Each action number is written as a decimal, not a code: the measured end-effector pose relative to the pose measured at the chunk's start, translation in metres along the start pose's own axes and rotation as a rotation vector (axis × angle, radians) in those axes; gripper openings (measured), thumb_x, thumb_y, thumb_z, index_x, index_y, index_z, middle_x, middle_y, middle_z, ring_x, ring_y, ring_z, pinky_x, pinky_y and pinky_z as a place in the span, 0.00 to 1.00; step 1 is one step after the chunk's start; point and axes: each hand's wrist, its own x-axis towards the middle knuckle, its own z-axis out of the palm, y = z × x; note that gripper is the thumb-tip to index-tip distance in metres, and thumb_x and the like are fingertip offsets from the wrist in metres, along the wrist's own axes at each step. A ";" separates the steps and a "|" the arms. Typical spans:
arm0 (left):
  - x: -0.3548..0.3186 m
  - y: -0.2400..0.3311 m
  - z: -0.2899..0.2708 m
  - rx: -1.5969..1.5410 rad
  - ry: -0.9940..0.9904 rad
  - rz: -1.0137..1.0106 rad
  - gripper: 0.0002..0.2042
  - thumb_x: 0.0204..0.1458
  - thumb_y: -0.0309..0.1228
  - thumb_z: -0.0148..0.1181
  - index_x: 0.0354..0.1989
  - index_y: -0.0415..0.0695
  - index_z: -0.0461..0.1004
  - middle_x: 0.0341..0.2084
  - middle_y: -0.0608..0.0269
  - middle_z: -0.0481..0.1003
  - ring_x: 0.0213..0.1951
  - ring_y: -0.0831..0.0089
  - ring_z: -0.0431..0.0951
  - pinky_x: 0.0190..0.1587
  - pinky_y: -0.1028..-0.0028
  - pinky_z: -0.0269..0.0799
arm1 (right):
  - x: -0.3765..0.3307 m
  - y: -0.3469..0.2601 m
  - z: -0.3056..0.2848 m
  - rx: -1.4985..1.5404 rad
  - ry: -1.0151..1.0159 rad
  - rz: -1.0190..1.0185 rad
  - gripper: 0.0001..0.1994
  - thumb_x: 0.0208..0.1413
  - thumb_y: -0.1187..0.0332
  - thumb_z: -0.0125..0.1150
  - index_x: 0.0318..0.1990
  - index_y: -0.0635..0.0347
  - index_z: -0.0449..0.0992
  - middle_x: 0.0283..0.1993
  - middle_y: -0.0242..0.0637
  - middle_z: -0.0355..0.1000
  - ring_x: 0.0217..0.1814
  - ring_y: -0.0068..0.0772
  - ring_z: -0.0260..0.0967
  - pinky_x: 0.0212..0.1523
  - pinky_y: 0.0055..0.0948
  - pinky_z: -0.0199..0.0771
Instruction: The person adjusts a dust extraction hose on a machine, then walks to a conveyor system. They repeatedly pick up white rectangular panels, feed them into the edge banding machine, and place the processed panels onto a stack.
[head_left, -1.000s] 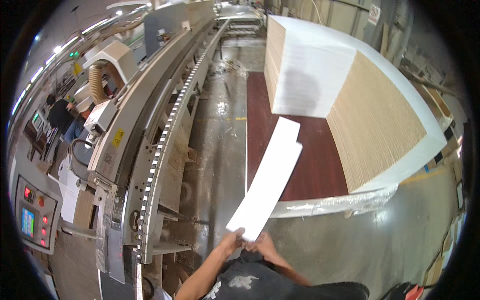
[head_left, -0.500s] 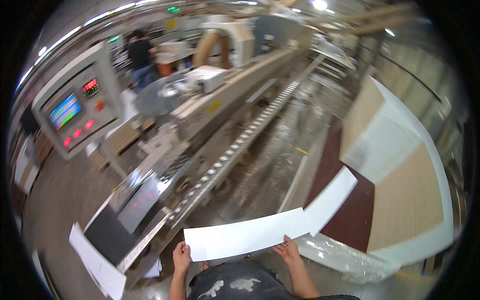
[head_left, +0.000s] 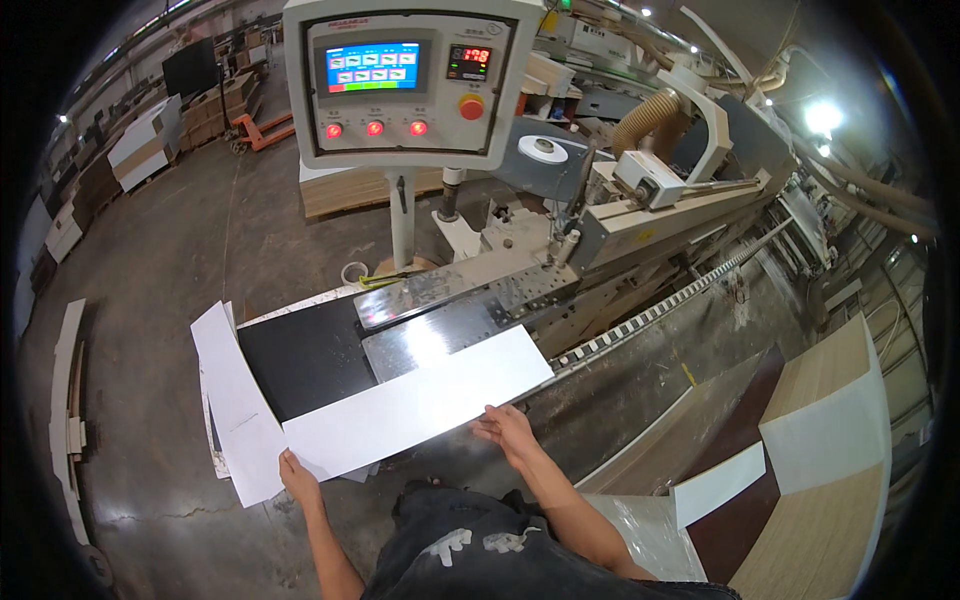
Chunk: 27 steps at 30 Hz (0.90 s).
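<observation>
A long white panel (head_left: 420,405) lies slantwise in front of me, its far end over the shiny metal plate (head_left: 425,335) of the machine's infeed. My left hand (head_left: 300,480) grips its left end near the corner. Along the near edge, toward the right end, my right hand (head_left: 505,432) holds it, some fingers partly out of sight at the edge. Beside the panel's left end sit other white panels (head_left: 235,410), overlapping at the edge of the black bed (head_left: 295,360). Another white panel (head_left: 720,485) rests on a dark red board at the right.
A control box (head_left: 405,85) with screen and lit buttons stands on a post ahead. The roller track (head_left: 660,310) runs to the far right. Tall stacked panels (head_left: 820,400) rise at right. A roll of tape (head_left: 354,272) sits beyond the bed. Long strips (head_left: 68,400) lie at far left.
My view has swung left toward the control box. The panel has moved from above the floor beside the stack to the machine's infeed, both hands still on it.
</observation>
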 end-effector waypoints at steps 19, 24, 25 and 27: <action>0.061 0.110 0.049 0.301 -0.633 0.323 0.48 0.41 0.21 0.75 0.74 0.35 0.56 0.72 0.44 0.60 0.67 0.47 0.66 0.70 0.59 0.61 | 0.183 0.013 0.001 -0.636 0.278 -0.453 0.57 0.58 0.72 0.66 0.77 0.64 0.20 0.78 0.63 0.46 0.76 0.58 0.55 0.72 0.39 0.60; 0.051 0.108 0.056 0.339 -0.543 0.340 0.44 0.42 0.19 0.72 0.73 0.35 0.59 0.69 0.42 0.64 0.67 0.45 0.66 0.69 0.59 0.62 | 0.146 -0.018 0.009 -0.675 0.150 -0.639 0.53 0.60 0.75 0.61 0.77 0.65 0.19 0.82 0.64 0.26 0.82 0.60 0.43 0.77 0.39 0.48; 0.047 0.108 0.062 0.321 -0.525 0.308 0.41 0.43 0.18 0.71 0.71 0.35 0.62 0.69 0.42 0.64 0.68 0.46 0.66 0.68 0.59 0.64 | 0.148 -0.020 0.002 -0.746 0.145 -0.670 0.53 0.60 0.75 0.60 0.77 0.65 0.19 0.82 0.63 0.26 0.82 0.60 0.42 0.77 0.40 0.48; 0.039 0.122 0.074 0.334 -0.508 0.316 0.40 0.44 0.18 0.71 0.70 0.37 0.64 0.69 0.42 0.64 0.67 0.46 0.66 0.67 0.59 0.65 | 0.146 -0.035 -0.003 -0.732 0.128 -0.677 0.46 0.62 0.77 0.57 0.77 0.71 0.28 0.82 0.63 0.24 0.84 0.61 0.37 0.77 0.40 0.47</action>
